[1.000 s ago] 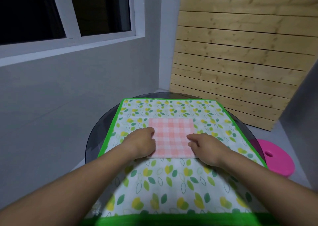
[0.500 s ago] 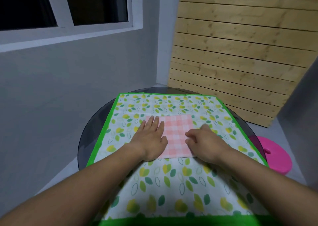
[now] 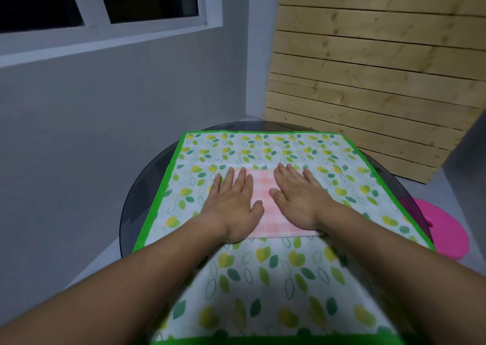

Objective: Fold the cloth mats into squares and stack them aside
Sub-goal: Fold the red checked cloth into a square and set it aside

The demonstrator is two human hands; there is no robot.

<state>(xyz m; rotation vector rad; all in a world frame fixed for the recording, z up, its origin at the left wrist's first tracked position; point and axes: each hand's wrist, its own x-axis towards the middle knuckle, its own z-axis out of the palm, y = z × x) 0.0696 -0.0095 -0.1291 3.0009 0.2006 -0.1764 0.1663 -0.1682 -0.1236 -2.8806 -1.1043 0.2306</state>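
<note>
Since a second ago both hands have uncurled. They were bunched at the near corners of the pink checked mat (image 3: 268,223); the left flattened first, and now both lie flat on it.

Nearest, a leaf-print cloth (image 3: 263,279) with a bright green border runs under both forearms and spreads over a round dark glass table (image 3: 142,194). Its edges lie square to the person.

The pink mat lies folded on the middle of this cloth, with its near edge running left to right, parallel to the cloth's borders. It looks close to square. The hands cover both of its sides, so its long axis cannot be told.

The left hand (image 3: 234,208) rests palm down on the mat's left part. Its fingers are straight and spread, pointing away, and the outer ones reach onto the leaf print. The right hand (image 3: 299,200) lies the same way on the right part, with the thumb turned inward. A strip of pink shows between the two thumbs. Neither hand grips anything.

Beyond the fingertips the leaf cloth carries on to its far green edge, near the table's rim. A bright pink stool (image 3: 447,229) stands on the floor to the right of the table. Behind it a slatted wooden panel (image 3: 368,81) leans against a grey wall (image 3: 105,121), and at top left is a white-framed window (image 3: 105,31) with dark panes.
</note>
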